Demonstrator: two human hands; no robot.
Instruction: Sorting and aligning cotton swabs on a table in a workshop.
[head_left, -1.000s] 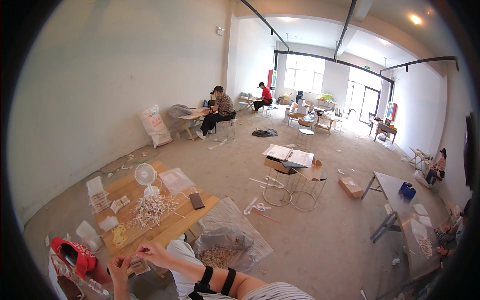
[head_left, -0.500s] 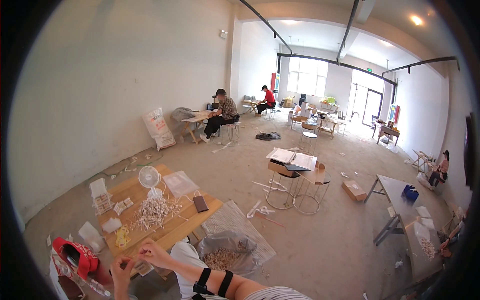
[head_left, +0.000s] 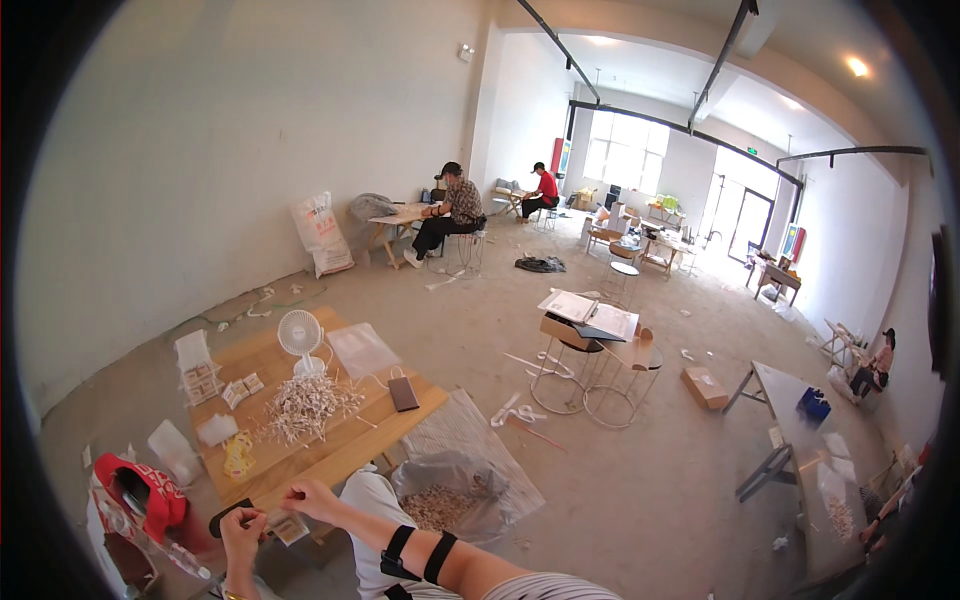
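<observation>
Small, flat, square packet point(head_left: 288, 527) with pale edges and a tan middle is just at 4 o'clock from my left fingertips, below my right hand and near the bench edge. My left hand point(head_left: 243, 530) is curled, thumb and fingertips drawn together beside the packet. My right hand point(head_left: 312, 498) is at 2 o'clock from it, apart, with thumb and forefinger bent toward each other. I cannot tell which fingertips, if any, pinch the packet.

Reckoned from my hands, with 12 o'clock straight ahead, a light-brown wooden bench point(head_left: 335, 462) spreads from 11 to 2 o'clock. Toward 12 to 1 o'clock on it lies a loose heap of thin white strips point(head_left: 308, 408), with a round white fan point(head_left: 300, 335) standing just behind. A clear plastic sheet point(head_left: 363, 348) lies flat at 1 o'clock, and a dark brown rectangular device point(head_left: 403, 393) with a white cable between 1 and 2. At 11 o'clock sits a yellow-and-white crumpled piece point(head_left: 238, 455). Off the bench, a translucent grey plastic bag point(head_left: 487, 478) holding brownish bits rests near 3 o'clock, and a red patterned cloth item point(head_left: 140, 495) at 9.
</observation>
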